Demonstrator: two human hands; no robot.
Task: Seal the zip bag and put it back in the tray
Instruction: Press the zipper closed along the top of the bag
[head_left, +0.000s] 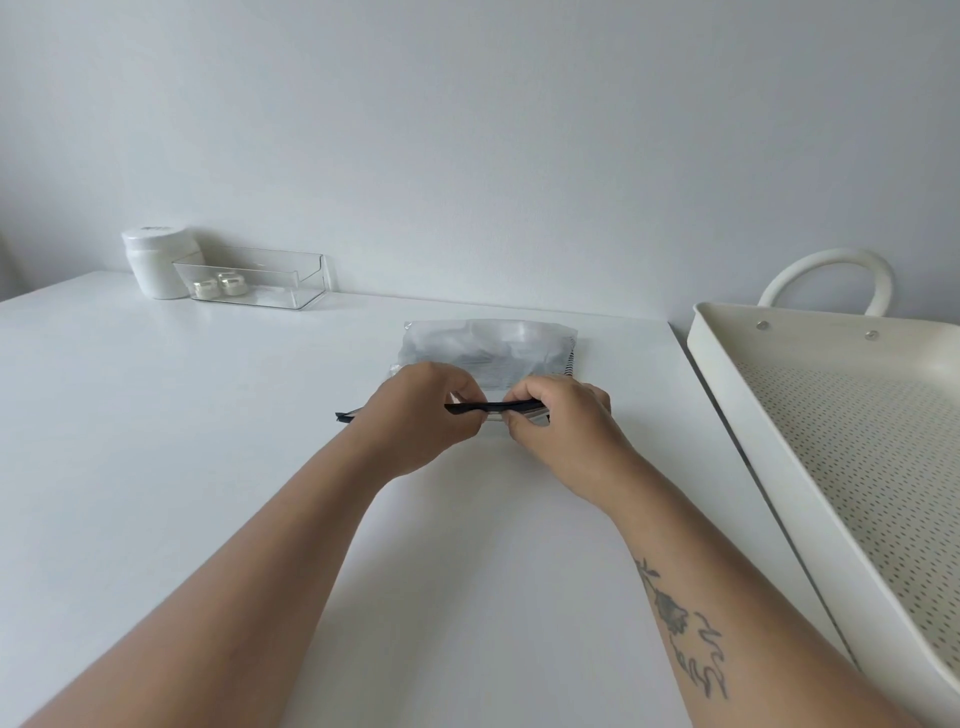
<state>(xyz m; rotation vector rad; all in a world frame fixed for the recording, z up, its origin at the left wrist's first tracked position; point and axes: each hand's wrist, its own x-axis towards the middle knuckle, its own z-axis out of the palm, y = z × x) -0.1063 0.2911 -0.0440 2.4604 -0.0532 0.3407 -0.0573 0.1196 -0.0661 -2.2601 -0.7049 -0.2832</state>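
Observation:
A clear zip bag (488, 348) with a dark zip strip along its near edge lies on the white table (208, 441), holding greyish contents. My left hand (421, 415) pinches the strip near its middle, and the strip's left end sticks out past that hand. My right hand (561, 426) pinches the strip just to the right, thumb and fingers closed on it. The two hands almost touch. The cream tray (727, 395) with a perforated floor stands to the right of the table, with nothing visible in it.
At the table's far left corner stand a white jar (156, 262) and a clear plastic box (254, 280) with two small jars inside. The tray has a looped white handle (831, 270) at its far end. A grey wall rises behind.

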